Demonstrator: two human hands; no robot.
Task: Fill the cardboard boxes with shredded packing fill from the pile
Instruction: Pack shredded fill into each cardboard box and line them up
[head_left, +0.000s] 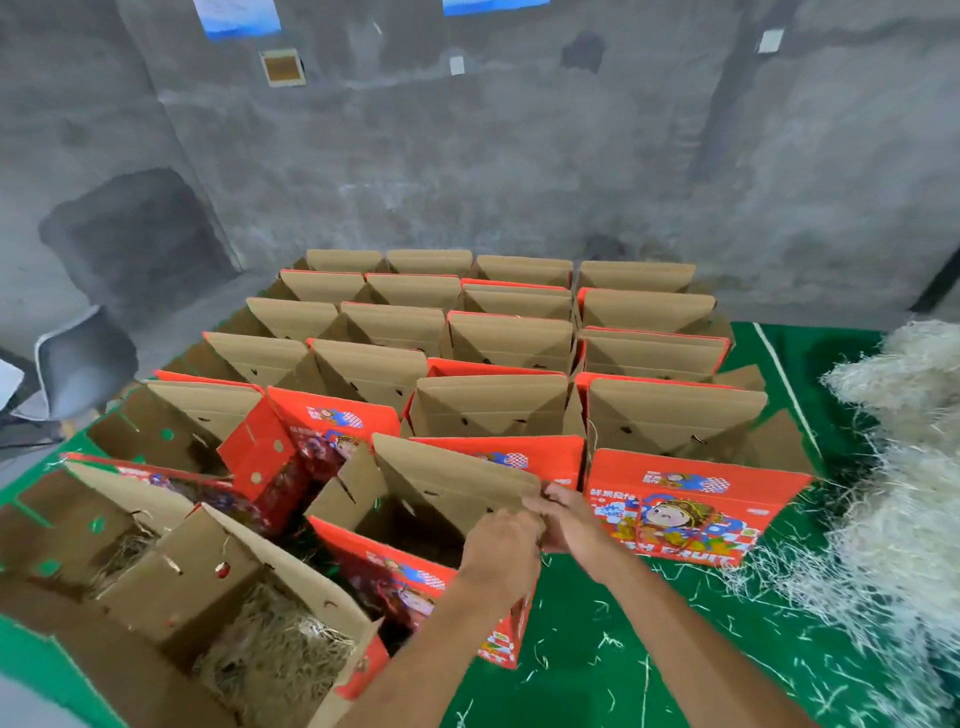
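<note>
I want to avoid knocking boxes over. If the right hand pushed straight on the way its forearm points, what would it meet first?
Probably the brown flap that the right hand already grips at its corner; beyond that, the open red box behind it, though depth is unclear.

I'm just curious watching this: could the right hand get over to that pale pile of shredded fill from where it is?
Probably yes. The right hand grips a box flap now, but only green mat with loose strands lies between it and the pile, so letting go frees it.
</note>
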